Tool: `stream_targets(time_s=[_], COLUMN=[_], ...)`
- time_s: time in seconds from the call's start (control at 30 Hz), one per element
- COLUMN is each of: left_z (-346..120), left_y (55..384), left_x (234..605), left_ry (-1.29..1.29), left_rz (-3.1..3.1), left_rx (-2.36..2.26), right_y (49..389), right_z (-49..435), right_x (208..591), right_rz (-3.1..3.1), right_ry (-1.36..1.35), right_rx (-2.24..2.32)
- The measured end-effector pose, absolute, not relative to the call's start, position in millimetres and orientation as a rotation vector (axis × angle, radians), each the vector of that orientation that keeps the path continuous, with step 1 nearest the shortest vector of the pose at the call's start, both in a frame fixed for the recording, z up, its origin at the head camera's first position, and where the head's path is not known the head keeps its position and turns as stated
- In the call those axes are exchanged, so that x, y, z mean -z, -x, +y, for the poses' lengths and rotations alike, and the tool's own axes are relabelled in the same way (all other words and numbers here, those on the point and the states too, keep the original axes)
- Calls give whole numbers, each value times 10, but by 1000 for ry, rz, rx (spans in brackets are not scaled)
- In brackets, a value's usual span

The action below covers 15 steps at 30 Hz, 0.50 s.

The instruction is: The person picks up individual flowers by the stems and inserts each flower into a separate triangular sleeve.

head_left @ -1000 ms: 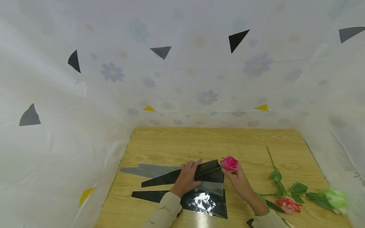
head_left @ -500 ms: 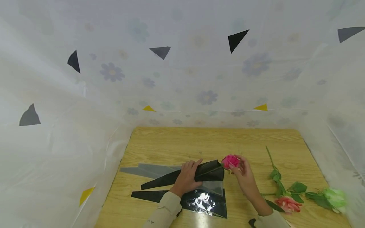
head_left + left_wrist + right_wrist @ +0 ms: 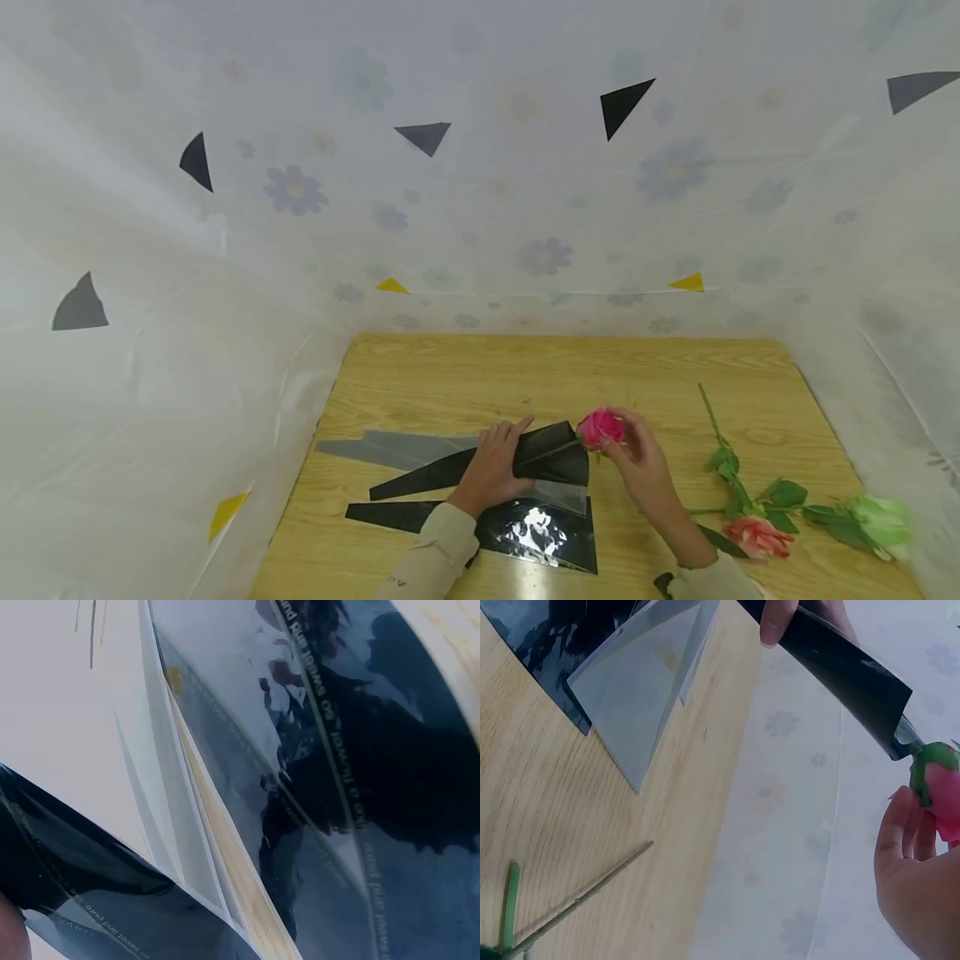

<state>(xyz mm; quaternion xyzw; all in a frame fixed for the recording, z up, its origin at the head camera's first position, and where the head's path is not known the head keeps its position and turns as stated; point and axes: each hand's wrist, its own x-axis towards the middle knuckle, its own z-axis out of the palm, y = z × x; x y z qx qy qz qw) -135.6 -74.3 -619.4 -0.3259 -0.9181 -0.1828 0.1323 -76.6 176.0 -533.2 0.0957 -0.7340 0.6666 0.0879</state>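
Plainly, the right hand (image 3: 647,467) holds the pink rose (image 3: 600,428).

Left hand (image 3: 487,467) is gripping the black sleeve (image 3: 553,454), right hand (image 3: 642,467) is pinching the pink rose (image 3: 600,429) at the sleeve's mouth, and look, four o'clock from there, a coral rose (image 3: 757,537) is lying!

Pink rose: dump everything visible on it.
The pink rose has bright, layered petals, with green sepals beneath the bloom. It could be artificial; the material can't be confirmed. It is held sideways, the bloom just beyond the black sleeve's open end, its thin stem running toward the person's left, apparently inside the sleeve. The right hand holds the bloom, fingertips near the sepals.
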Motion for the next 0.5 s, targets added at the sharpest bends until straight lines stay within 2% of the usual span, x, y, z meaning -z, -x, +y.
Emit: stream_targets(time_s=[0.23,0.5], left_z=[-737,-729], left_y=[1374,1355], left_x=[6169,6180], left_ry=[932,963], left_rz=[-2678,-2626], left_rx=[532,589], right_y=[742,774], right_z=[1716,1726], right_x=[5243,5343], right_rz=[-2175,-2185], right_ry=[-343,-255], right_rx=[-1997,-2044])
